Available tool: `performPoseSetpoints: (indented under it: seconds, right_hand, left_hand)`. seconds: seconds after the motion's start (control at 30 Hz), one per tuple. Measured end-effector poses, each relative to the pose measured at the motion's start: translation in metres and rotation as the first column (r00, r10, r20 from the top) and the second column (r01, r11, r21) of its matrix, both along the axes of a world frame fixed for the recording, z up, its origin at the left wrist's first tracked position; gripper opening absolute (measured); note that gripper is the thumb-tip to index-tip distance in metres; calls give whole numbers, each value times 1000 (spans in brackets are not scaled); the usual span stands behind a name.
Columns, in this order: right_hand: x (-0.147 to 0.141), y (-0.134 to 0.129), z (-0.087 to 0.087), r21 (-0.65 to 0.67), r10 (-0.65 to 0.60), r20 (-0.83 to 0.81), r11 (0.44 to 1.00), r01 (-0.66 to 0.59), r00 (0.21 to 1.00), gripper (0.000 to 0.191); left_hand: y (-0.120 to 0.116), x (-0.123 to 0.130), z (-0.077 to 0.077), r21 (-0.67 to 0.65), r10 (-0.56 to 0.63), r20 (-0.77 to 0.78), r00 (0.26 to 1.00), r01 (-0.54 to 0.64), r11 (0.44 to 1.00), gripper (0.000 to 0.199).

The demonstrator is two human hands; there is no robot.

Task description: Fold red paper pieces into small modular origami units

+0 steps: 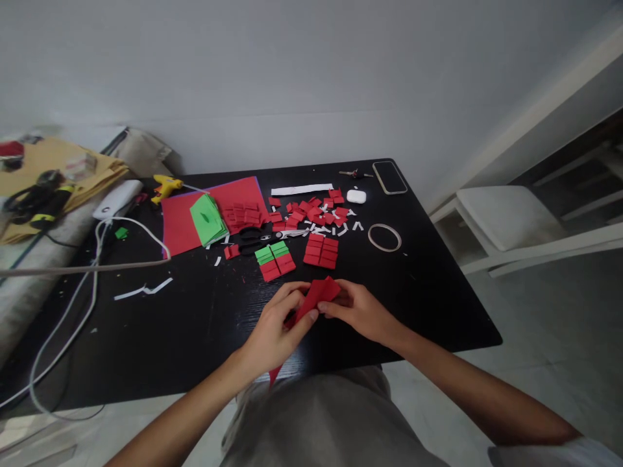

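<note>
Holding one piece of red paper (pixel 318 293) over the near edge of the bench (pixel 428 292), the left hand (pixel 273 329) and right hand (pixel 364 312) each have the grip closed on it, thumbs pressing. At twelve o'clock from them, a red folded-paper block (pixel 321 251) looks finished to me; at eleven, a green-and-red block (pixel 279 264) seems equally complete. Farther out at twelve, small folded red pieces (pixel 311 211) lie heaped, apparently made but not yet arranged. The held paper looks only partly folded, and red sheets (pixel 182 227) around ten seem unworked. I can read no brand, label or writing, not even on the yellow glue gun (pixel 166 187) beyond them.
</note>
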State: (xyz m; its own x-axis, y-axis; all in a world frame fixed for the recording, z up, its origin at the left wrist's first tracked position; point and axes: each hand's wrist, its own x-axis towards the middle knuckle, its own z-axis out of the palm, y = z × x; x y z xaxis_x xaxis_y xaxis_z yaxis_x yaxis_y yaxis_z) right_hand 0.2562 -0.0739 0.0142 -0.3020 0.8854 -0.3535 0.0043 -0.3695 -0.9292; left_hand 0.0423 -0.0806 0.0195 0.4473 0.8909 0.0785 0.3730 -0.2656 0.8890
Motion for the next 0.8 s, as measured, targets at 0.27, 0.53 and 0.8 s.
performPoseSetpoints:
  seconds: [0.27, 0.53, 0.8]
  right_hand:
    - [-14, 27, 33, 237, -4, -137, 971, 37, 991, 32]
    - [-18, 53, 40, 396, -111, -77, 909, 132, 991, 55]
    - [-18, 62, 20, 256, -152, -142, 949, 184, 978, 41]
  left_hand:
    - [30, -2, 24, 164, -17, -92, 996, 32, 986, 16]
    - [56, -2, 49, 246, 24, -185, 982, 23, 969, 31]
    - [54, -2, 10, -26, 97, 150, 984, -94, 995, 21]
